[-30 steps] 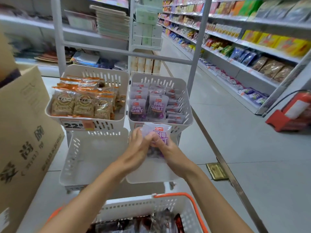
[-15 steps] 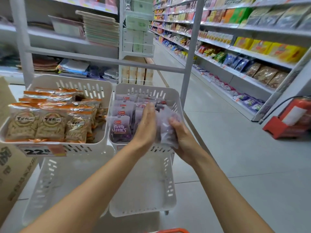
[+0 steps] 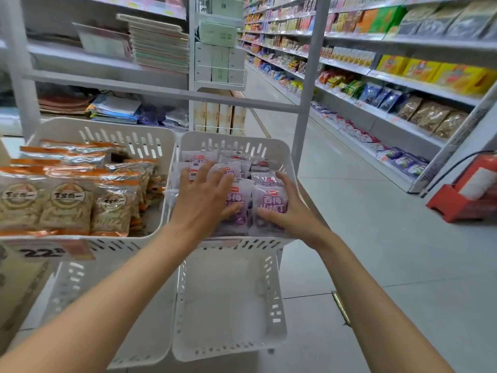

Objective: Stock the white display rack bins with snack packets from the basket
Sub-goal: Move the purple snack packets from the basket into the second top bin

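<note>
Shop aisle, grey tiled floor. Stocked shelves (image 3: 403,76) run from 1 to 3 o'clock, with a red extinguisher (image 3: 478,181) at 3 o'clock.

Rack (image 3: 306,84): white uprights, slotted white bins.
- Upper right bin (image 3: 234,142), centre of view: purple packets (image 3: 270,203) standing in rows, close to full.
- Upper left bin (image 3: 113,130), 9 o'clock: orange packs (image 3: 67,203), with a price tag (image 3: 45,253) on the front wall.
- Lower bins (image 3: 228,305), 6 o'clock: judged next to be stocked.
- Basket: not in view.

Left hand (image 3: 204,200): fingers spread and fairly straight, laid flat over the middle rows of packets. The thumb rests against the front-row packet at its 3 o'clock. It grips nothing.

Right hand (image 3: 291,211): fingers curled round the right edge of the front-right packet, thumb on its face. It holds that packet near the bin's 3 o'clock wall.

Step, as judged: settling and squaring the front row in the upper right bin.

Handling, as judged:
- Packets are small, light film pouches, soft and glossy, and probably slippery.
- They yield under pressure and tend to lean or topple rather than stand firm.
- Best taken by the side edges or top seal, or several together between two palms.
- Light pressure only, since a hard squeeze could crush the contents or burst a seam.
- A loose stack may fan out and slide, so support from the 9 and 3 o'clock sides keeps a row upright.
</note>
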`<action>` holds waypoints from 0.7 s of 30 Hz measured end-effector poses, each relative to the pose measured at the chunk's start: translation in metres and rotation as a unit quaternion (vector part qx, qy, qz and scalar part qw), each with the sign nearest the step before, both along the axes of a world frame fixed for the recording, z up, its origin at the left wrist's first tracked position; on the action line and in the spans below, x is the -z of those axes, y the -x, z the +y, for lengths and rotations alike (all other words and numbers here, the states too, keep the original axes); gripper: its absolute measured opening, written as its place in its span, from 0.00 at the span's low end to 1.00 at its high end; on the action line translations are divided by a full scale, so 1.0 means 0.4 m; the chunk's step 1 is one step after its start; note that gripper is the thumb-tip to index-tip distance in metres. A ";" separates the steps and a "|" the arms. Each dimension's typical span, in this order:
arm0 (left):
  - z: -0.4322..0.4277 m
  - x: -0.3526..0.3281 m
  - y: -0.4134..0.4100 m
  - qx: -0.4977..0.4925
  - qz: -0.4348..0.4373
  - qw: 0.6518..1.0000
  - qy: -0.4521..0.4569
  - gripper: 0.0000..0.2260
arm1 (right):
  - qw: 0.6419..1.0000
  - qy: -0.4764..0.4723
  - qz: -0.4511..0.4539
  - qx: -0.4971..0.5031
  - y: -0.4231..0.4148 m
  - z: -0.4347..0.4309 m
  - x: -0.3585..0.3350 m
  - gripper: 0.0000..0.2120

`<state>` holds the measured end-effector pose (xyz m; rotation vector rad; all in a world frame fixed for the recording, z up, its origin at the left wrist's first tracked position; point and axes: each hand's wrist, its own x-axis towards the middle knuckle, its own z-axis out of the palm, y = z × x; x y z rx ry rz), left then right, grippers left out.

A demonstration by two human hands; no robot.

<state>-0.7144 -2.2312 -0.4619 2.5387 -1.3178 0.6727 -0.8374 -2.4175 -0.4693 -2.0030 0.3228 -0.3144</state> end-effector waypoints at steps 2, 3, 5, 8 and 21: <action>0.003 -0.002 -0.005 0.002 0.008 1.000 0.013 0.25 | 0.999 0.005 0.020 -0.026 0.016 -0.006 -0.014 0.49; 0.003 -0.005 -0.004 0.000 0.015 1.000 0.016 0.25 | 0.999 0.015 0.023 -0.027 0.022 -0.009 -0.020 0.47; 0.001 -0.006 0.000 -0.004 0.020 1.000 0.012 0.26 | 0.999 0.040 0.010 -0.009 0.022 -0.008 -0.024 0.41; -0.002 0.003 0.008 -0.011 0.019 1.000 0.001 0.28 | 0.996 0.082 0.021 -0.018 0.014 0.015 -0.025 0.40; 0.007 -0.029 0.016 -0.015 0.033 0.997 -0.065 0.38 | 0.997 0.063 -0.052 0.018 0.024 0.039 0.010 0.51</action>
